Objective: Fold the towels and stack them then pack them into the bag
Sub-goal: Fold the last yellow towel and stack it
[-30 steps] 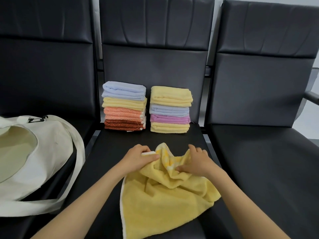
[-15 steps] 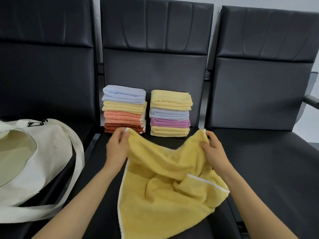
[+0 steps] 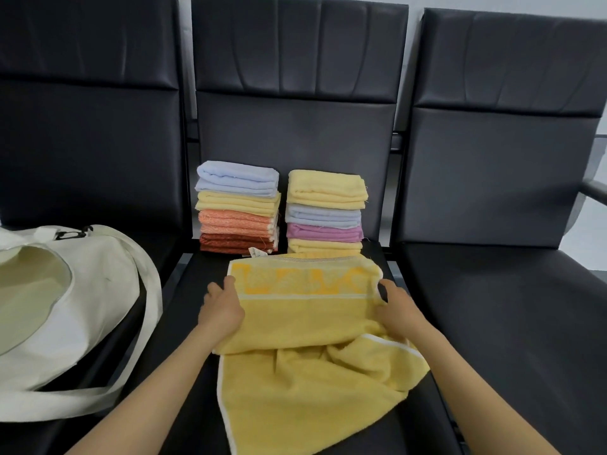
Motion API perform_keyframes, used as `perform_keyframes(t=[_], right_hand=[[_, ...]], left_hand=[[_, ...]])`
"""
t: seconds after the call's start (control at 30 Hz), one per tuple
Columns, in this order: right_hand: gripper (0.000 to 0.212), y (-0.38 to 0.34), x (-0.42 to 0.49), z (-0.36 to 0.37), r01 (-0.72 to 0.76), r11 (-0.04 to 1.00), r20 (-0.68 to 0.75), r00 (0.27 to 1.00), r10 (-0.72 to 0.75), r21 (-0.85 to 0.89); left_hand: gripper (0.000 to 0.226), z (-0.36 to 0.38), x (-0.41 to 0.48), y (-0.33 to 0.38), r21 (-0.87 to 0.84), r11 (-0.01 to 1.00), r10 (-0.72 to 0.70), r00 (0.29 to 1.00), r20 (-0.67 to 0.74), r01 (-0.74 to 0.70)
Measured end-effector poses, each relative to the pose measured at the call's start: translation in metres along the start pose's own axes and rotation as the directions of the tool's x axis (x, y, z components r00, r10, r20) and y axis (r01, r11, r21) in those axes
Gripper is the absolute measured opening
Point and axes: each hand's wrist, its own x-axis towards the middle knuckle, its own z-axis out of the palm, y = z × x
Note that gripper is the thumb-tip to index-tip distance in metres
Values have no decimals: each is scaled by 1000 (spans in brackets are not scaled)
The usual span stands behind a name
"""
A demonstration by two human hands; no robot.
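A yellow towel (image 3: 305, 326) lies on the middle black seat, its patterned border spread flat at the far end and its near part rumpled. My left hand (image 3: 221, 308) grips the towel's left edge. My right hand (image 3: 395, 307) grips its right edge. Behind the towel, against the seat back, stand two stacks of folded towels: the left stack (image 3: 238, 206) with a pale blue one on top, the right stack (image 3: 325, 211) with a yellow one on top. A white cloth bag (image 3: 82, 307) lies open on the left seat.
The bag's long strap (image 3: 147, 326) loops over the gap between the left and middle seats. The right seat (image 3: 499, 310) is bare black leather, with an armrest (image 3: 594, 190) at its far right.
My hands have drawn the towel's far edge out wide and laid it flat on the seat, showing the patterned border. Earlier the towel was bunched between them.
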Motion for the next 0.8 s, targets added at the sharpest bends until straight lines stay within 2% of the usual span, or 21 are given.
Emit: perform_keyframes(t=[0.07, 0.13, 0.2, 0.27, 0.3, 0.37, 0.4, 0.47, 0.53, 0.57, 0.63, 0.7, 0.8], right_hand=[[32, -2, 1, -5, 111, 992, -122, 986, -118, -64], [9, -10, -8, -14, 272, 962, -174, 947, -271, -20], [12, -22, -21, -26, 375, 921, -78, 927, -368, 105], [17, -33, -35, -37, 385, 899, 148, 896, -418, 207], [21, -35, -39, -41, 368, 909, 280, 867, -412, 196], [35, -34, -45, -39, 322, 944, 498, 810, -311, 67], [43, -33, -48, -34, 309, 950, 545, 803, -239, -38], [46, -28, -47, -21, 297, 926, 528, 838, -136, -233], [34, -26, -47, -16, 304, 921, 454, 875, -168, -245], [30, -26, -46, -17, 285, 943, 414, 889, -194, -170], [30, -26, -46, -25, 196, 976, 349, 911, -218, 98], [33, -28, -47, -33, 145, 951, 256, 942, -217, 274], [40, -29, -46, -38, 238, 936, 33, 966, -255, 261]], left_hand=[[53, 3, -3, 6, 20, 987, 159, 978, -138, -157], [30, 2, -14, 17, -135, 924, 333, 926, -178, -358], [9, 5, -33, 34, -324, 820, 467, 879, -98, -472], [5, 9, -50, 47, -439, 750, 565, 824, 35, -495], [11, 11, -56, 51, -459, 740, 598, 793, 116, -492], [32, 14, -63, 52, -413, 771, 620, 716, 319, -484], [41, 15, -65, 51, -345, 795, 607, 673, 422, -499], [59, 16, -69, 47, -171, 798, 568, 625, 536, -578], [63, 18, -71, 43, -49, 747, 590, 627, 509, -663], [56, 18, -70, 41, -25, 722, 620, 630, 468, -692], [38, 16, -65, 39, -25, 713, 657, 654, 374, -701], [31, 10, -54, 36, -95, 781, 617, 738, 272, -618], [25, -9, -39, 34, -243, 823, 548, 831, 95, -514]])
